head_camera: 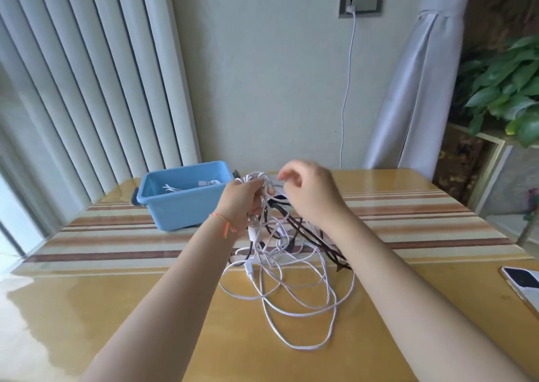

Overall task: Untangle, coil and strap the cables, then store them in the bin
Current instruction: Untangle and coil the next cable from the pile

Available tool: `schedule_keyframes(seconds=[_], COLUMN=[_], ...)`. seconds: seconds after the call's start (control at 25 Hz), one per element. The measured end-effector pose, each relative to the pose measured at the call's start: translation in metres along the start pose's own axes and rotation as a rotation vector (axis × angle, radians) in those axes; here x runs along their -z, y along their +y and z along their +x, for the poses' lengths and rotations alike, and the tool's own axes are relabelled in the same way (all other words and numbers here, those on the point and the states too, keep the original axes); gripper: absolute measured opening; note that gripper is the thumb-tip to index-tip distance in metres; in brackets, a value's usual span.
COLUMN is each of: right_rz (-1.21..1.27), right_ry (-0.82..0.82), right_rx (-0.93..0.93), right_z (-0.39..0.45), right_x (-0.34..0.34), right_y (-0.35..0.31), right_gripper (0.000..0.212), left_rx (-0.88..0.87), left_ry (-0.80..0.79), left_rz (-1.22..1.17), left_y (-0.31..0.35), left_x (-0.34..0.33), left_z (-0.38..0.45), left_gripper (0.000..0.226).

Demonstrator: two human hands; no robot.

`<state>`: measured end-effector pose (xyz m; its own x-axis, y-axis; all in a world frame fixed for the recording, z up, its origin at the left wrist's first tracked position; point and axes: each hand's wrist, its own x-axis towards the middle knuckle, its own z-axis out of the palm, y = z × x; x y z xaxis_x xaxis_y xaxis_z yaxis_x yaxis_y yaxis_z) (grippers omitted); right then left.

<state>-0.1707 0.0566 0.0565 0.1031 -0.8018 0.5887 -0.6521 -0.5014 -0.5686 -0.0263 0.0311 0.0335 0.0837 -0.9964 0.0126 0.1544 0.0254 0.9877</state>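
A tangle of white cables (291, 291) and black cables (318, 240) lies on the table's middle, with its top lifted off the surface. My left hand (242, 201) grips a bunch of white loops at the top of the tangle. Just to its right, my right hand (309, 192) hovers with curled fingers at the same loops; whether it pinches a strand cannot be told. A blue plastic bin (180, 206) stands behind and to the left, with a coiled white cable (186, 187) inside it.
The wooden table (145, 308) has a striped runner across it. A phone (522, 282) lies at the right edge. A white charger cable (348, 84) hangs from a wall socket. Curtains hang behind, and a plant (507, 90) stands at the right.
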Motion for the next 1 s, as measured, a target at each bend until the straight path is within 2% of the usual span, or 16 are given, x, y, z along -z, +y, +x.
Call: schedule_keyframes(seconds=[0.12, 0.2, 0.28, 0.32, 0.4, 0.56, 0.68, 0.76, 0.88, 1.0], right_rz=[0.091, 0.029, -0.124, -0.188, -0.229, -0.152, -0.034, -0.079, -0.182, -0.065], right_ry=[-0.237, -0.315, -0.359, -0.353, -0.282, -0.124, -0.118, -0.13, -0.191, -0.32], right_rx=[-0.09, -0.133, -0.072, -0.044, -0.103, -0.224, -0.238, -0.235, -0.174, -0.087], right_z=[-0.019, -0.023, -0.02, -0.018, -0.013, -0.004, -0.003, -0.004, -0.009, -0.011], right_x=[-0.02, -0.025, -0.027, -0.027, -0.019, -0.005, -0.003, 0.001, 0.004, -0.005], right_y=[-0.003, 0.004, 0.011, 0.015, 0.023, 0.033, 0.034, 0.033, 0.024, 0.013], right_gripper=[0.018, 0.016, 0.009, 0.012, 0.021, 0.019, 0.006, 0.008, 0.016, 0.015], left_rx=[0.0, -0.041, -0.092, -0.11, -0.133, -0.152, -0.065, 0.007, 0.035, 0.037], left_ry=[0.042, 0.085, 0.122, 0.13, 0.132, 0.176, -0.016, -0.164, -0.237, -0.3], left_rz=[0.061, 0.214, 0.341, 0.393, 0.511, 0.755, 0.504, 0.326, 0.267, 0.281], left_y=[-0.007, -0.011, -0.016, -0.018, -0.023, -0.028, -0.016, -0.003, 0.005, 0.006], left_x=[0.01, 0.019, 0.028, 0.032, 0.04, 0.04, 0.04, 0.042, 0.041, 0.03], left_z=[0.004, 0.006, 0.005, 0.005, 0.006, 0.009, 0.002, -0.005, -0.008, -0.013], left_gripper=[0.031, 0.026, 0.017, 0.012, 0.013, 0.038, 0.028, 0.025, 0.021, 0.023])
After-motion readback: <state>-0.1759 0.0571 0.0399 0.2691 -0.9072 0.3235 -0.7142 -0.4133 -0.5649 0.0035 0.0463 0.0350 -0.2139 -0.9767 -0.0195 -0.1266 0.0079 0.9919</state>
